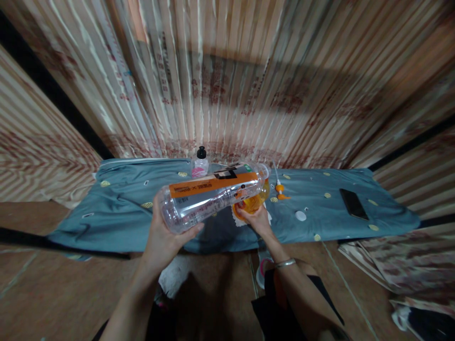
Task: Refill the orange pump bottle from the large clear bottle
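At the centre of the frame the left hand (pixel 167 232) wraps round the base of a large clear bottle (pixel 213 194). The bottle lies nearly on its side, its mouth over a small orange bottle (pixel 253 204) that the right hand (pixel 258 220) clasps at the near edge of the blue cloth (pixel 117 208). Doing this well likely means a slow tilt, with the mouths kept aligned and the lower bottle held steady.

We record the large bottle (pixel 209 199) as clear, with an orange label band and a black patch near its neck. The smaller bottle (pixel 253 203) under it is orange-yellow. The little bottle (pixel 201 163) behind has a black cap and a pink label. Pump head (pixel 280 188): orange, white tube. Loose cap (pixel 300 216): white. Phone (pixel 353 203): black. Cloth (pixel 121 208): grey-blue, scattered with small yellow and white motifs. Curtain (pixel 227 85): beige stripes with red print. Floor (pixel 53 284): brown.
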`<state>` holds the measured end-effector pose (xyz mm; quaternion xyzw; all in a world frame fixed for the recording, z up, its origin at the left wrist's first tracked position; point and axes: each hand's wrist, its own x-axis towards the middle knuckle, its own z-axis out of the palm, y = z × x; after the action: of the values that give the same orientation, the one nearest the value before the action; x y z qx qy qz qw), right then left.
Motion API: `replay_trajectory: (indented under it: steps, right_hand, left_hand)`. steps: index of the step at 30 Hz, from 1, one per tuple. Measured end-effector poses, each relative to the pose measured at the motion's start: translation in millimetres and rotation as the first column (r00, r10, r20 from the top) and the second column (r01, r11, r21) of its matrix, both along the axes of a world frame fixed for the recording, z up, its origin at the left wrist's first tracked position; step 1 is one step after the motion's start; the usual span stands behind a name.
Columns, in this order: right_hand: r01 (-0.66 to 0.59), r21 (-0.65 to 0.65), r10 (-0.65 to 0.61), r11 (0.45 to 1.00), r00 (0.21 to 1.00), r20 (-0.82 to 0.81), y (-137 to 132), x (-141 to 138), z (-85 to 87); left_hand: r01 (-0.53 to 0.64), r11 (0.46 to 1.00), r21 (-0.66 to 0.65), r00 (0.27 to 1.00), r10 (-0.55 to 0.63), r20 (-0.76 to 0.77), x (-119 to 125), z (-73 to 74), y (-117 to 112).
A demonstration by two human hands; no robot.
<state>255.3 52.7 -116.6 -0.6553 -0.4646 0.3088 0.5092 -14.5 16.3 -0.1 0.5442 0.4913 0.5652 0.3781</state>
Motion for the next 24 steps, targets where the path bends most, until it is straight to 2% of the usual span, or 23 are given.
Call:
replay_trajectory:
  steps: [11,19,24]
  right_hand:
    - [0.025,0.024,-0.026,0.999,1.000,0.012,-0.3,-3.0,0.2]
    - [0.022,0.011,-0.021,1.000,1.000,-0.010,-0.6,-2.9,2.1]
    - [0.026,-0.009,-0.026,1.000,0.999,0.022,-0.1,-1.5,1.3]
  left_hand:
    - [0.000,0.999,-0.042,0.999,0.002,0.032,1.2,2.1,-1.0]
    - [-0.033,0.999,-0.016,0.999,0.032,-0.041,1.4,4.6,-2.2]
    - [-0.017,1.000,-0.011,1.000,0.016,-0.011,2.1,3.4,-2.3]
